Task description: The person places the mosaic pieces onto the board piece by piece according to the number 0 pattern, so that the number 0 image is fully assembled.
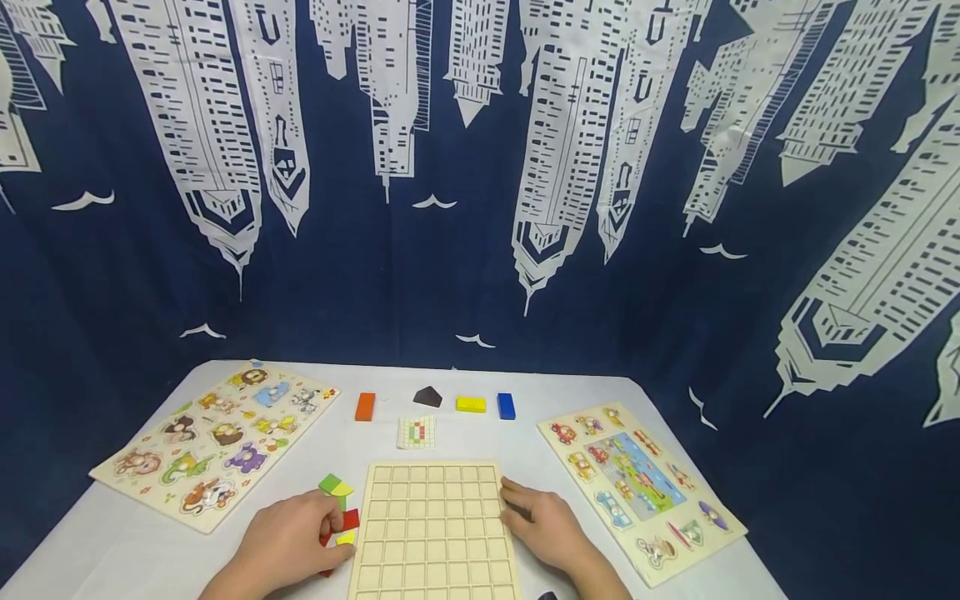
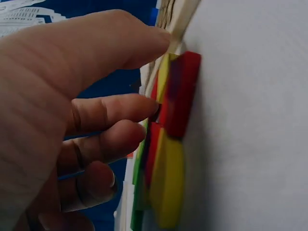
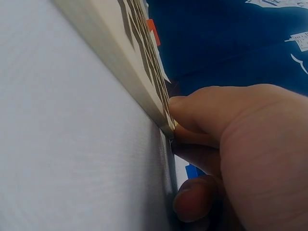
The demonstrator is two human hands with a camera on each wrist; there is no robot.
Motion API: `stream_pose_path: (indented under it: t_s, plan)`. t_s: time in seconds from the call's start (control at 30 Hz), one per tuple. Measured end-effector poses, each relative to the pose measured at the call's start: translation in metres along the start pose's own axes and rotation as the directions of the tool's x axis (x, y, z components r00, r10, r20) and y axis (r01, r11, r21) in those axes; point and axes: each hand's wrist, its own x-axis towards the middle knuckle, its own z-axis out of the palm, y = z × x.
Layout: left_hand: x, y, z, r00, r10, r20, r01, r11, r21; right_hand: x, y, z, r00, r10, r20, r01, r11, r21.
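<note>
A pale wooden grid board (image 1: 431, 529) with rows of square recesses lies in front of me. Left of it sits a small pile of flat coloured pieces, among them a red piece (image 2: 183, 94), a yellow piece (image 2: 168, 183) and a green piece (image 1: 330, 482). Over this pile is my left hand (image 1: 288, 533), its fingers loosely bent and the thumb apart from them, fingertips right at the pieces. My right hand (image 1: 547, 525) rests at the board's right edge, with thumb and fingertips against the rim. Part of the pile is hidden beneath the left hand.
A small pattern card (image 1: 416, 432) lies beyond the board. Behind it stand an orange block (image 1: 365, 407), a dark piece (image 1: 427, 396), a yellow block (image 1: 471, 405) and a blue block (image 1: 506, 406). An animal puzzle (image 1: 168, 487) flanks the left, a vehicle puzzle (image 1: 652, 542) the right.
</note>
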Motion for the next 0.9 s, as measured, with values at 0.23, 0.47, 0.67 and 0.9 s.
stream_pose_path:
  t_s: [0.23, 0.47, 0.67, 0.9]
  plan:
    - [-0.0014, -0.0010, 0.0006, 0.999, 0.048, 0.022, -0.048, 0.999, 0.012, -0.0004, -0.0009, 0.0008, 1.000, 0.014, 0.006, -0.014, 1.000, 0.019]
    - [0.0003, -0.0002, 0.0006, 0.998, 0.059, 0.014, -0.059, 0.998, 0.013, -0.0004, -0.0015, 0.0007, 1.000, 0.021, -0.001, -0.021, 0.999, 0.034]
    - [-0.0007, -0.0006, 0.0018, 0.998, 0.057, -0.005, -0.057, 0.998, 0.018, 0.0006, -0.0014, 0.0021, 1.000, 0.021, 0.004, -0.021, 0.999, 0.034]
    - [0.0033, 0.0016, 0.0095, 0.992, 0.080, -0.101, -0.074, 0.996, 0.053, 0.0011, -0.0017, 0.0005, 1.000, 0.026, 0.004, -0.026, 0.999, 0.033]
